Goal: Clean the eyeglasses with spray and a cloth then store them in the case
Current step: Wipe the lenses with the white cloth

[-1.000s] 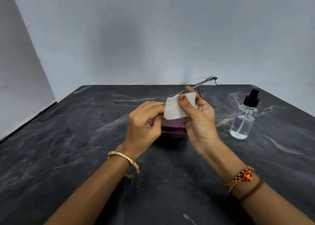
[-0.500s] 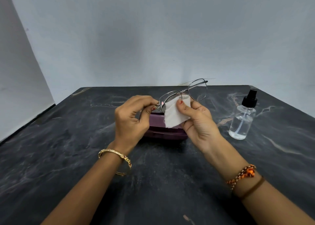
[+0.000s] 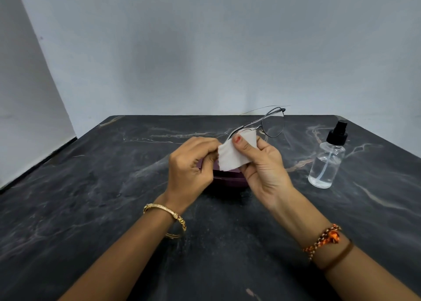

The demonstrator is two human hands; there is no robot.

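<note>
I see two hands, one pair of eyeglasses [image 3: 272, 125].
Right hand [image 3: 265, 168] pinches one cloth [image 3: 232, 158] over a lens; left hand [image 3: 190, 166] closed on the frame; one case [image 3: 227, 178], one spray bottle [image 3: 327, 161].

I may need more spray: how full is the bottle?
Roughly half full: clear liquid fills the lower part of the upright spray bottle.

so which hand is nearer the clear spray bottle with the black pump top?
Right. The right hand holds the white cloth just left of the clear spray bottle; the left hand is farther left, beyond the cloth.
</note>
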